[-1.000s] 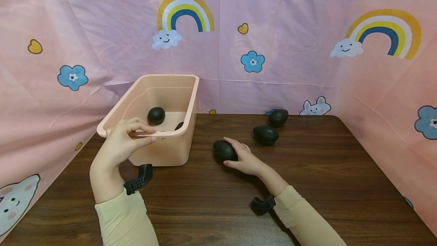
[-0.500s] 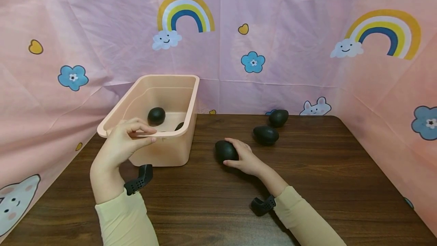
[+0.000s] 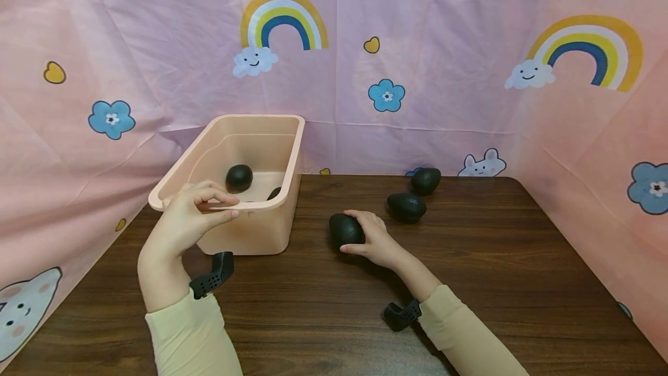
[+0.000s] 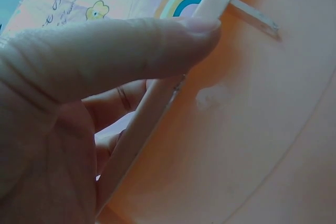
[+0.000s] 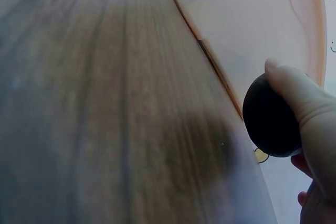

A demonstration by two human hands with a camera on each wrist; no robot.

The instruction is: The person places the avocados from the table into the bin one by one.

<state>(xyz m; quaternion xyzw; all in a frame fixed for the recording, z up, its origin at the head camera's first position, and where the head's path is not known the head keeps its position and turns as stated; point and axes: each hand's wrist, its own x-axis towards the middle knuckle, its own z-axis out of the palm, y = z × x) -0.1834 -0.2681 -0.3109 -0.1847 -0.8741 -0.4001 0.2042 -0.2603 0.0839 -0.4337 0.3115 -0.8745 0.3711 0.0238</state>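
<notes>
My left hand [image 3: 190, 213] pinches the near rim of a peach plastic bin [image 3: 300, 161], thumb outside and fingers over the edge. In the left wrist view, the thumb [image 4: 157, 45] presses flat along that rim. My right hand [image 3: 377, 242] grips a dark avocado [image 3: 345, 230] to the right of the bin, close over the table. The right wrist view shows the thumb on top of this avocado [image 5: 270, 119], with fingers curled beneath, partly hidden. Inside the bin lies another dark avocado [image 3: 239, 178]; part of one more [image 3: 273, 192] shows behind the near wall.
Two more avocados, one nearer [image 3: 406, 206] and one farther [image 3: 425, 180], lie on the brown wooden table [image 3: 496, 260] at the back right. A patterned cloth [image 3: 339, 74] hangs behind the table and along both sides.
My right hand and the avocado in it have shifted very slightly to the right. The left hand and the bin hold still.
</notes>
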